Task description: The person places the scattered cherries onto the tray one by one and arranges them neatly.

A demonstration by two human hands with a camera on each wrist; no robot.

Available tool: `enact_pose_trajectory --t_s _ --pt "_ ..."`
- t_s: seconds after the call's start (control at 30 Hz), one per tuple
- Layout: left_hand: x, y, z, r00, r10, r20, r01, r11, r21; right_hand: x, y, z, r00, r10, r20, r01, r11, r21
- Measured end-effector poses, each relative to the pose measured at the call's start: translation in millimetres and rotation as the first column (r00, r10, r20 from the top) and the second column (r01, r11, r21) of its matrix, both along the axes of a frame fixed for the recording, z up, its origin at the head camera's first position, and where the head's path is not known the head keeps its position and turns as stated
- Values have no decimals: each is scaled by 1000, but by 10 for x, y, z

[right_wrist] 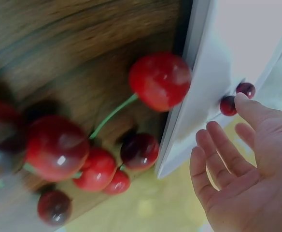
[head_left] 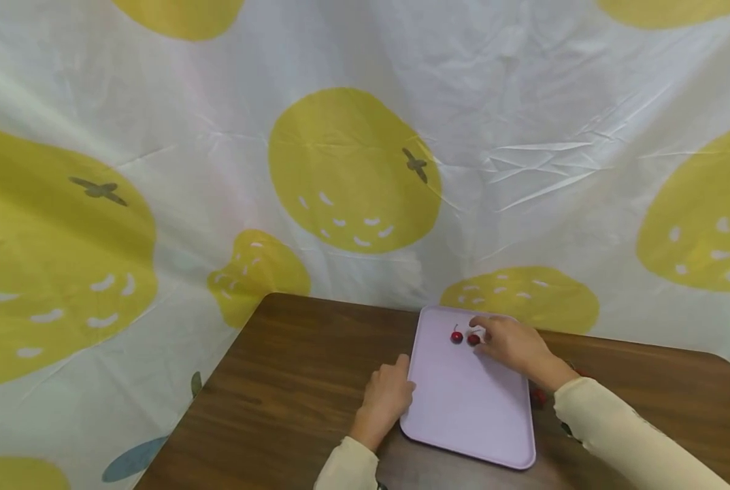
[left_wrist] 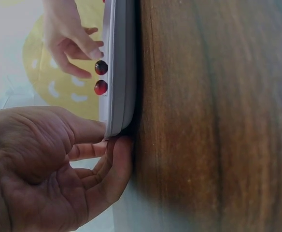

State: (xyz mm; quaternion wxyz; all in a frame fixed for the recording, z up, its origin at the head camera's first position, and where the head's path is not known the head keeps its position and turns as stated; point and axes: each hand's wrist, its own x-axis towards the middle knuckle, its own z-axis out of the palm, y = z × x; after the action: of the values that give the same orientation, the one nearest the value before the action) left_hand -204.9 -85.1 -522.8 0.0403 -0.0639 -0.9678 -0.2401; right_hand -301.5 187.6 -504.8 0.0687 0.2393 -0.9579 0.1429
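My left grip (head_left: 384,391) pinched a pale-lilac rectangular tray (head_left: 462,408); my right grip (head_left: 514,342), fingers apart, was just beside two glossy round dark-red cherries (head_left: 456,337) on it. Behind that grip, green-stemmed red cherries (right_wrist: 59,147) lay on the brown wood-grained worktop (head_left: 303,374).

The tray (head_left: 462,401) is lilac; cherries (right_wrist: 59,145), red to maroon; table (head_left: 291,381), grained brown; backdrop (head_left: 481,88), white with yellow fruit.
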Motion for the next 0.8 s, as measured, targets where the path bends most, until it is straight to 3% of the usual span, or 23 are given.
enact_pose_trajectory --t_s 0.13,0.53,0.8 --pt "0 1 -5 1000 0 7 0 1000 1 96 124 90 999 -32 20 32 999 3" --pt "-28 22 9 1000 11 -2 -11 1000 -15 479 790 327 992 -114 -49 114 993 -9" --pt "-6 18 3 1000 8 25 -7 1000 -10 624 1164 289 978 -207 -34 207 978 -13"
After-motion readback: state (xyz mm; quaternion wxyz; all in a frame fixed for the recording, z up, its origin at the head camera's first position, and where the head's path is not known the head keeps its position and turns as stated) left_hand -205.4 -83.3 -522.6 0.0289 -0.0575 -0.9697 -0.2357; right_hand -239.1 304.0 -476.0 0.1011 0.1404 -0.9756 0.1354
